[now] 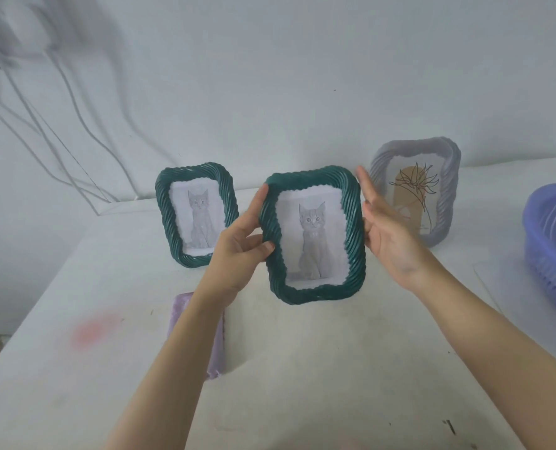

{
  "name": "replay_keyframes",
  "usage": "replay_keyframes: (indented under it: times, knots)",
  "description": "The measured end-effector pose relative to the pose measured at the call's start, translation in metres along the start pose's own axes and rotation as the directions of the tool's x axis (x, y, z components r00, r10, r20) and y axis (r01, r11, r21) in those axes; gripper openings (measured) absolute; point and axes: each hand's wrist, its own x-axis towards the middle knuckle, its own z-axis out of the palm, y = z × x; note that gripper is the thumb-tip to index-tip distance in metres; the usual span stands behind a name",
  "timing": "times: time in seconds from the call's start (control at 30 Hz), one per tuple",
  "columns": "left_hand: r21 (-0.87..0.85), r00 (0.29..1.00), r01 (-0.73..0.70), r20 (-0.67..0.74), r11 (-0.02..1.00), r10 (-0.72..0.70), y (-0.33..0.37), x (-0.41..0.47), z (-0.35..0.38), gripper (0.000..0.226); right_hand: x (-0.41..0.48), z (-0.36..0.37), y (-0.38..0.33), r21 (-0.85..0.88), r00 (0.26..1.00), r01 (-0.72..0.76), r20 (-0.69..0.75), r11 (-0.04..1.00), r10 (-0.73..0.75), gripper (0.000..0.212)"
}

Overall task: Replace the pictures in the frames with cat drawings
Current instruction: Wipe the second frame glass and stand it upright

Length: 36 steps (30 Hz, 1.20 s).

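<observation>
Now the left hand (237, 251) pinches the green cat frame (314, 235) above the surface (302, 368), while the right hand's (387, 232) fingers (367, 186) lie straight along its opposite edge; the grey frame (432, 196) stands beyond them.

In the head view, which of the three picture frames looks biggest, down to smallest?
1. The held green frame, nearest the camera.
2. The left green frame and grey frame look alike; no ranking.
</observation>
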Motion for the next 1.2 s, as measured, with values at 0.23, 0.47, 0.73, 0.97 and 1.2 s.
replay_keyframes:
  times: [0.23, 0.47, 0.73, 0.97, 1.2]
  knots:
    - [0.109, 0.995, 0.018, -0.103, 0.994, -0.006, -0.016, 0.042, -0.003, 0.088, 0.043, -0.003, 0.011, -0.023, 0.997, 0.03, -0.074, 0.999, -0.032, 0.044]
    - [0.147, 0.982, 0.034, -0.187, 0.989, -0.006, -0.021, 0.068, -0.004, 0.088, 0.075, -0.004, 0.017, 0.075, 0.992, 0.03, -0.128, 0.997, -0.02, 0.036]
    - [0.173, 0.978, 0.027, -0.209, 0.985, 0.01, -0.03, 0.073, -0.003, 0.09, 0.086, -0.007, 0.036, 0.008, 0.993, 0.068, -0.096, 0.998, -0.066, 0.04]
    - [0.192, 0.981, 0.011, -0.194, 0.981, 0.027, -0.034, 0.072, -0.003, 0.091, 0.079, -0.006, 0.037, -0.013, 0.991, 0.084, -0.099, 0.996, -0.085, 0.039]
    - [0.207, 0.984, -0.008, -0.172, 0.978, 0.045, -0.037, 0.06, -0.002, 0.094, 0.063, -0.002, 0.043, -0.053, 0.988, 0.111, -0.107, 0.992, -0.116, 0.04]
